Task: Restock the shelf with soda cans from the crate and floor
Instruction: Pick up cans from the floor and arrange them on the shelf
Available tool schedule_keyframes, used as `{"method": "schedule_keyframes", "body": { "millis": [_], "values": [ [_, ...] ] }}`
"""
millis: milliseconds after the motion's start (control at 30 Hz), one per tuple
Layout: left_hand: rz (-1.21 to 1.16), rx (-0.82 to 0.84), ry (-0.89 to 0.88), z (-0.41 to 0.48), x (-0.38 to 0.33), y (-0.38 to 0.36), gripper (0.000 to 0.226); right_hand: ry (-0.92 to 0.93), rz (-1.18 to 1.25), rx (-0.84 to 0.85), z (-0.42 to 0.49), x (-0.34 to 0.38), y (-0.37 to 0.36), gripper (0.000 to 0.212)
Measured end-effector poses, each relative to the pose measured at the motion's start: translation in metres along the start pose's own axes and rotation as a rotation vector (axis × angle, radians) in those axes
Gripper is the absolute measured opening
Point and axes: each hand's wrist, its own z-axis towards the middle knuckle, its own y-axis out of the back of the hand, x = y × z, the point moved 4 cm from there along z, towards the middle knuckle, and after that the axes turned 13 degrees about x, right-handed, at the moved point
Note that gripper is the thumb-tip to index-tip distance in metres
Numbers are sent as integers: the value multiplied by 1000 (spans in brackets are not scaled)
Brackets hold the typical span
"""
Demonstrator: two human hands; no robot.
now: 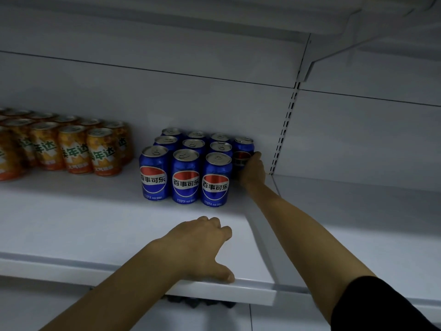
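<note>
Right hand point(253, 172) grips a blue aluminium soda can point(243, 146), standing it at 3 o'clock of the nine-can blue block point(185, 177). Left hand point(200, 244) rests loosely curled on the white metal shelf point(83, 223), holding nothing. I judge restocking partway: bare shelf remains at 6 o'clock; crate unseen.

Right hand point(253, 170) grips a blue can point(243, 149): nine-can block point(186, 173) crowds its left, back panel point(214, 103) close behind; bare shelf point(107, 223) lies open right and frontward.

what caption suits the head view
Right hand grips a blue can beside the stocked blue cans; left hand rests on the shelf.
</note>
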Motion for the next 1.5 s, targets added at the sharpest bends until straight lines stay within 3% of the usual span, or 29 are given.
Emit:
{"method": "schedule_keyframes", "body": {
  "millis": [100, 200, 433, 633, 900, 1133, 1500],
  "values": [
    [3, 17, 22, -1, 1, 0, 74, -15, -4, 56, -4, 1, 6, 65],
    [28, -6, 58, -2, -2, 7, 72, -39, -46, 173, -18, -5, 20, 81],
    [63, -222, 82, 15, -54, 30, 63, -89, -351, 437, -96, -39, 100, 92],
    [98, -312, -37, 40, -172, 25, 59, -244, -613, 349, -183, -106, 201, 87],
    [62, -322, -282, 65, -342, -16, 51, -507, -603, 190, -323, -223, 328, 81],
    [147, -29, -384, 101, -418, -141, 58, -659, -434, 172, -428, -337, 344, 72],
    [177, 624, -287, 126, -365, -376, 57, -1015, 146, 500, -539, -518, 122, 73]
  ]
}}
